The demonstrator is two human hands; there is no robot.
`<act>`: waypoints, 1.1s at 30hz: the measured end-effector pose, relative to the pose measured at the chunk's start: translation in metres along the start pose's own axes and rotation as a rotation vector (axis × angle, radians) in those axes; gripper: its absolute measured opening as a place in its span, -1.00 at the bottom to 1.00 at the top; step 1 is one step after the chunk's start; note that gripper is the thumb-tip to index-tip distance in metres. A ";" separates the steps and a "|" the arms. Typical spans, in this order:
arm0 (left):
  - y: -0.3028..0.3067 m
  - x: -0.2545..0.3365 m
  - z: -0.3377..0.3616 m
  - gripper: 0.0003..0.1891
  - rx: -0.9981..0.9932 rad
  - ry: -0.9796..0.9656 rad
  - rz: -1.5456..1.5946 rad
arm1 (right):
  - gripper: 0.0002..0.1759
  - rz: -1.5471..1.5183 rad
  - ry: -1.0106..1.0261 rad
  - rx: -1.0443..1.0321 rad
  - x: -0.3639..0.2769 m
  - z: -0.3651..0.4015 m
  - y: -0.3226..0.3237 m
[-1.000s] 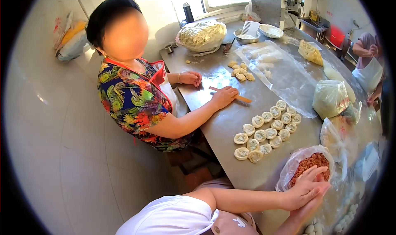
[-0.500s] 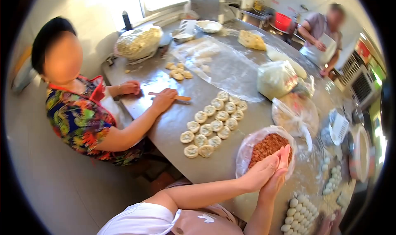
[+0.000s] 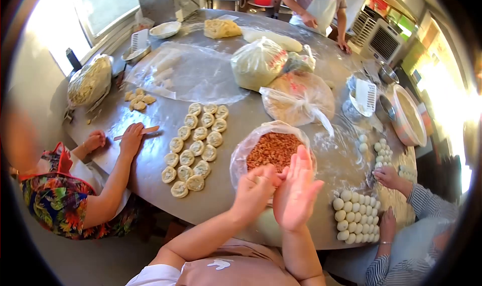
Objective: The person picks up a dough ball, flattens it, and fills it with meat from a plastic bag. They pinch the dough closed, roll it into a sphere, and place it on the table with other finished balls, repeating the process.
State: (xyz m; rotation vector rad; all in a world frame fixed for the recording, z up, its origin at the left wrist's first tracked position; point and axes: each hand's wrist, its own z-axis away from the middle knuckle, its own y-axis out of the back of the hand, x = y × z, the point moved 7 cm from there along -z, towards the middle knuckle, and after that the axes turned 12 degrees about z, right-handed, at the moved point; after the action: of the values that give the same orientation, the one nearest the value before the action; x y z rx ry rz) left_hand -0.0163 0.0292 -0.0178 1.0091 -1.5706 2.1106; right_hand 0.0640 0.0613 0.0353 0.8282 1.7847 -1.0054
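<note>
The left hand (image 3: 255,189) and the right hand (image 3: 297,188) meet palm against palm just in front of the bag of brown filling (image 3: 273,149). The right one has its fingers stretched flat and the left is curled against it. I cannot tell if a piece of dough sits between them.

Judging from the table, the work is somewhere in the middle. Left of the bag lie rows of filled pastries (image 3: 193,150), already closed, while right of the bag many plain dough balls (image 3: 355,217) wait — and the bag looks full.

The surface is a round metal table (image 3: 221,205), floury to the right of the bag. Behind the bag stand tied plastic bags (image 3: 296,98). Left of it, a person in a flowered top rests a hand on a wooden stick (image 3: 144,131). Right of it, a striped sleeve (image 3: 427,205) reaches toward the balls. Far behind the bag a person in an apron (image 3: 321,7) stands at the table edge, and a bright window (image 3: 103,5) is behind and to the left.
</note>
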 end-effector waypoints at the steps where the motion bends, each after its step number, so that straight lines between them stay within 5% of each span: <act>1: 0.006 0.004 -0.003 -0.63 0.010 -0.019 0.033 | -0.11 0.111 -0.016 0.028 0.009 0.005 0.008; 5: 0.007 0.023 -0.006 -0.56 0.143 -0.092 0.142 | -0.29 0.504 0.010 -0.107 0.024 0.017 0.002; 8: -0.002 0.025 -0.005 -0.43 -0.096 -0.299 -0.179 | -0.55 0.417 -0.092 -0.040 0.031 0.023 -0.001; 10: -0.014 0.018 0.000 -0.20 -0.171 -0.167 0.059 | -0.64 0.392 -0.238 -0.012 0.036 0.022 0.010; 11: -0.019 0.020 0.001 -0.20 -0.217 -0.145 0.096 | -0.63 0.484 -0.086 0.046 0.026 0.017 0.014; 14: -0.019 0.019 -0.003 -0.37 -0.329 -0.137 0.068 | -0.52 0.238 -0.341 -0.087 0.038 0.022 0.018; 16: -0.015 0.015 -0.004 -0.53 -0.423 -0.090 -0.073 | -0.43 0.325 -0.266 -0.115 0.029 0.021 0.006; 19: -0.003 0.014 -0.008 -0.54 -0.354 -0.141 -0.034 | -0.44 0.343 -0.143 -0.140 0.024 0.020 0.006; 22: -0.002 0.011 -0.005 -0.43 -0.252 -0.098 0.097 | -0.44 0.497 0.037 0.059 0.011 0.014 -0.005; 23: -0.005 0.012 -0.005 -0.38 -0.244 -0.105 0.120 | -0.42 0.491 -0.262 -0.032 0.026 0.020 0.010; 26: -0.013 0.017 -0.003 -0.32 -0.299 -0.144 0.013 | -0.41 0.280 -0.404 -0.097 0.037 0.022 0.018; 27: -0.014 0.019 -0.001 -0.34 -0.363 -0.125 -0.082 | -0.30 0.332 -0.372 -0.242 0.038 0.023 0.014; 29: -0.008 0.015 -0.005 -0.37 -0.498 -0.144 -0.201 | -0.26 0.283 -0.288 -0.142 0.038 0.022 0.006; 33: 0.000 0.011 -0.008 -0.43 -0.325 -0.096 -0.047 | -0.29 0.482 -0.215 -0.056 0.032 0.019 0.002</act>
State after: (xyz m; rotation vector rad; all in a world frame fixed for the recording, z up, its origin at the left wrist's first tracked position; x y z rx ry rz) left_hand -0.0269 0.0347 -0.0113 1.0317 -1.8408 1.7232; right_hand 0.0611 0.0492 0.0002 1.0117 1.3362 -0.6927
